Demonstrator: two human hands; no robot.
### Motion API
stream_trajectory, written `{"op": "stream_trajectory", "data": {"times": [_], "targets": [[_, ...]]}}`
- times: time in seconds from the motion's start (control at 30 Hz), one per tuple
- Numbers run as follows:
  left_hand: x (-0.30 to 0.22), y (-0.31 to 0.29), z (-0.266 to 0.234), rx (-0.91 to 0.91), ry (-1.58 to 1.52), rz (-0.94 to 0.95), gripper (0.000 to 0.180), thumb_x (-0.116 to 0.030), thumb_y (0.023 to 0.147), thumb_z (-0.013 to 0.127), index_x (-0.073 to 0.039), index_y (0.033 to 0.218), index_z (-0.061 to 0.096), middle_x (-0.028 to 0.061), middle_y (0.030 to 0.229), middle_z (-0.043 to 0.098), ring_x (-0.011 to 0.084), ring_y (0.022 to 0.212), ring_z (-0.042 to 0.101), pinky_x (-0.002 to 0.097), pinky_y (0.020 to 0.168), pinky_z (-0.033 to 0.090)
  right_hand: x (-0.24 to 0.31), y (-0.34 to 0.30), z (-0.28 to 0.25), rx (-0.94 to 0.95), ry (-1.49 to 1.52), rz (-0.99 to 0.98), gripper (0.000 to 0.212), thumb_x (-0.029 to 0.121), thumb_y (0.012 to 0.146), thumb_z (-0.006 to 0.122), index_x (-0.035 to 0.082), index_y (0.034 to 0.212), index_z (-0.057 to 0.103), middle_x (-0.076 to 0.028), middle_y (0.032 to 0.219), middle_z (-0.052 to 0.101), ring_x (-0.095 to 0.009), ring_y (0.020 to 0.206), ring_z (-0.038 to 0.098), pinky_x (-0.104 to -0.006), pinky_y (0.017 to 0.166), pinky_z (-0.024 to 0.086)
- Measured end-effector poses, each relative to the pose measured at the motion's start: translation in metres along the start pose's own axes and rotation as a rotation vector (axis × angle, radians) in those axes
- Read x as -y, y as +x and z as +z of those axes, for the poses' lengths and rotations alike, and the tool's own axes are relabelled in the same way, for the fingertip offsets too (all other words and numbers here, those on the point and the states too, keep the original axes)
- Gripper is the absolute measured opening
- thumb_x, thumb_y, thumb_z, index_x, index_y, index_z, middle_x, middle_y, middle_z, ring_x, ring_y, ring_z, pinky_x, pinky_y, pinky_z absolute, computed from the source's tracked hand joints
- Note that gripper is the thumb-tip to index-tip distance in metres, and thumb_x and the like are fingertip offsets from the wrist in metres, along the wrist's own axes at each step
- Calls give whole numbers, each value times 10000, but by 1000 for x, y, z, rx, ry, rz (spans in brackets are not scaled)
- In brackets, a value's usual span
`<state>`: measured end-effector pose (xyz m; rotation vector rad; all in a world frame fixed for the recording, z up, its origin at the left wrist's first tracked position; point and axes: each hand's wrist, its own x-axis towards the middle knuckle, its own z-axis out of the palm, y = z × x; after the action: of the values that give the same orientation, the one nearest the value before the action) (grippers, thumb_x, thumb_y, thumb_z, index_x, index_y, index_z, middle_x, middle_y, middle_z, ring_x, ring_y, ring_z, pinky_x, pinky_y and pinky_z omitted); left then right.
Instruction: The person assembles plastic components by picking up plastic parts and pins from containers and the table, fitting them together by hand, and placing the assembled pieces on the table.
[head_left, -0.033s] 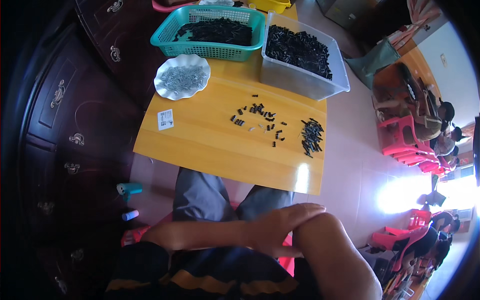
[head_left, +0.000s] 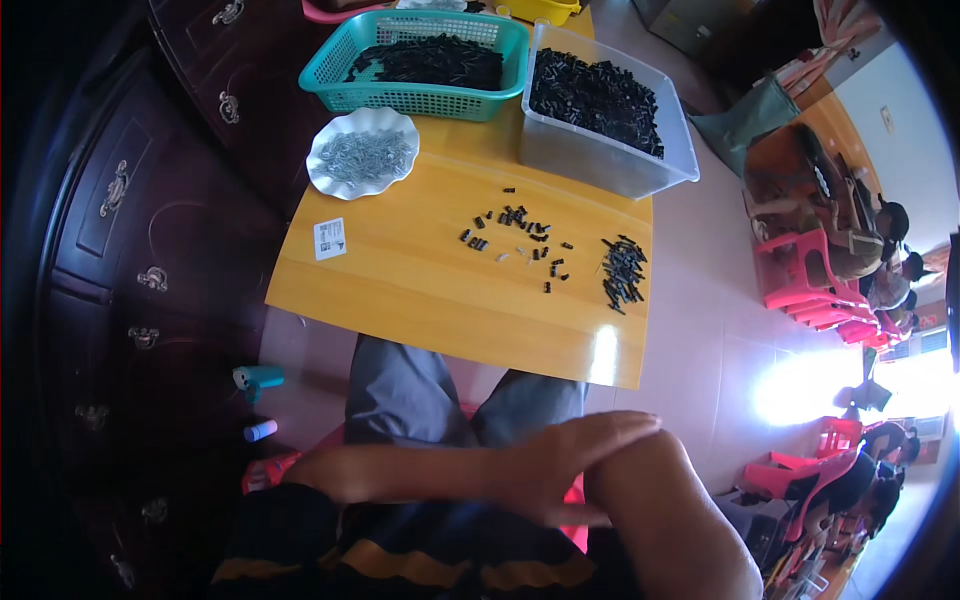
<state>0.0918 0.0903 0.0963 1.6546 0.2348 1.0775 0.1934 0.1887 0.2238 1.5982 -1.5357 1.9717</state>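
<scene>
My left forearm [head_left: 400, 472] crosses in front of my body. My left hand [head_left: 555, 462] lies against my bent right arm [head_left: 685, 515], its fingers stretched out and its thumb apart, holding no object. My right hand does not show. Beyond my knees, short black tubular pieces [head_left: 515, 216] are scattered over the wooden table [head_left: 400, 270], with a few tiny clear pieces [head_left: 503, 257] among them. Near the table's right edge lies a heap of slim black pieces [head_left: 624, 272]. Neither hand touches anything on the table.
A scalloped white plate [head_left: 319, 172] of clear pieces, a teal basket [head_left: 322, 78] of black strips and a translucent bin [head_left: 590, 172] of black pieces stand at the back. A printed label [head_left: 329, 239] lies left. Dark cabinets [head_left: 110, 250] flank the left; people on pink chairs [head_left: 795, 270] sit right.
My left hand has shifted slightly on my right arm. Its fingers look straighter and its thumb stands farther apart. The things on the table have not moved.
</scene>
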Motion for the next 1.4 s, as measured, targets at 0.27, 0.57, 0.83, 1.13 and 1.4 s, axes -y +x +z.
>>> {"op": "stream_trajectory", "data": {"times": [0.27, 0.57, 0.83, 1.13, 1.4], "targets": [[-18, 8, -30, -68, 150, 244, 604, -285, 852, 742, 24, 1330, 539, 240, 1280, 578, 358, 1150, 609, 428, 927, 523, -3, -2, 0, 19, -20, 42, 269, 234, 979, 595, -4, 870, 655, -147, 905, 662, -261, 778, 673, -409, 681, 551], [60, -50, -104, -337, 719, -309, 203, -84, 814, 700, -41, 1010, 676, 126, 891, 673, 321, 789, 675, 391, 680, 543, -35, -129, 30, -1891, -787, 757, 192, 117, 849, 728, 5, 989, 658, -65, 782, 654, -147, 736, 634, -289, 699, 515], [84, -39, -183, -516, 971, -274, 134, -50, 850, 657, -27, 979, 683, 127, 878, 670, 325, 766, 672, 404, 663, 541, -89, -189, 43, -1588, -1607, 1280, 70, 66, 847, 710, 22, 882, 668, -104, 785, 655, -200, 648, 645, -300, 604, 507], [106, -6, -228, -247, 1171, -218, 199, -29, 877, 639, -83, 1052, 717, 66, 965, 664, 272, 826, 678, 383, 701, 550, -93, -192, 41, -1600, -1711, 1240, 73, 111, 832, 714, 54, 840, 669, -109, 765, 657, -260, 633, 653, -348, 593, 518], [112, -6, -245, -90, 1233, -258, 144, -87, 882, 655, -92, 1014, 714, 52, 966, 657, 267, 815, 677, 384, 681, 550, -93, -189, 41, -1628, -1684, 1242, 81, 120, 831, 717, 52, 832, 673, -114, 763, 656, -264, 638, 649, -345, 597, 514]]}}
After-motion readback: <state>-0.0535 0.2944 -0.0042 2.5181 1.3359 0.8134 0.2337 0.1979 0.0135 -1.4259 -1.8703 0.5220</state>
